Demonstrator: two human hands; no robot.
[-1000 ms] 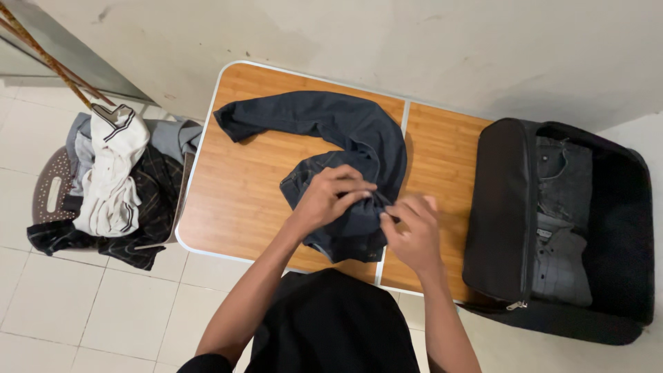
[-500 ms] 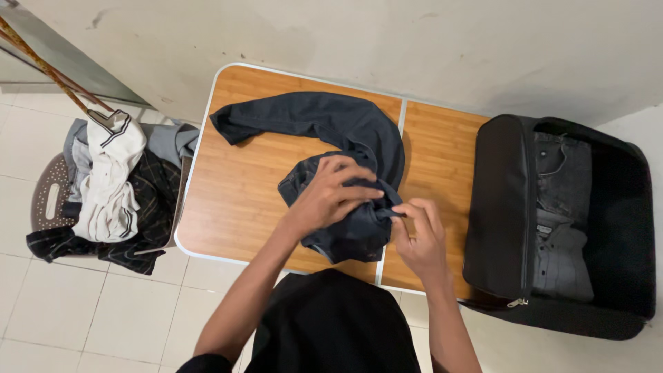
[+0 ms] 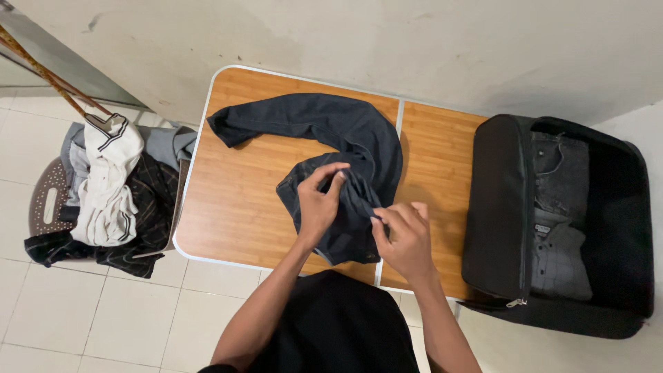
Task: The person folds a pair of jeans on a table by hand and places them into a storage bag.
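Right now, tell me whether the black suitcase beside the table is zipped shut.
No. The black suitcase lies open, with folded grey garments showing inside it beside its raised lid.

Dark navy jeans [image 3: 345, 138], wood-brown table [image 3: 242, 193], black suitcase [image 3: 497, 207].

Both bare forearms reach forward side by side, the left hand [image 3: 319, 204] with fingers curled in a pinching grip, the right hand [image 3: 405, 238] pinching at its fingertips.
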